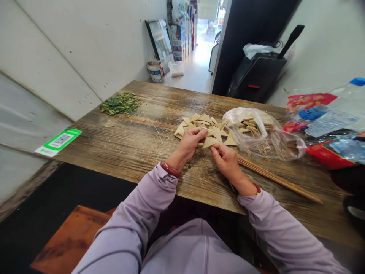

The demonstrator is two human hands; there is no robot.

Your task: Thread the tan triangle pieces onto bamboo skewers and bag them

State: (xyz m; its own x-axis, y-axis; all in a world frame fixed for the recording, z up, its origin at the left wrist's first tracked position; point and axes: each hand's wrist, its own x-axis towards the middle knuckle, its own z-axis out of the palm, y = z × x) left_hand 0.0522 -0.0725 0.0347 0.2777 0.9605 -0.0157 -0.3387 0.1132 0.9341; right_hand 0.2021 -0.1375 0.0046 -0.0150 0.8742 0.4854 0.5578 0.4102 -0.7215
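Observation:
Between my two hands is a tan triangular piece of what looks like tofu sheet [210, 142]. My left hand [189, 142] is closed in a pinch at its upper left side, the fingertips partly hidden. My right hand [226, 160] is closed at the lower edge of the piece. A thin skewer end [232, 186] shows below the right palm; the rest of it is hidden by the hand. Just beyond my fingers lies a loose pile of similar triangular pieces [199, 120]. To the right of my right hand, a bundle of bamboo skewers [281, 180] lies slantwise on the wooden table [128, 140].
A clear plastic bag [259, 127] holds skewered tan pieces at the right. Beside it are red packaging [325, 152] and a plastic bottle [333, 114]. Chopped greens [121, 103] lie far left, and a green-edged code card [59, 141] sits at the left edge.

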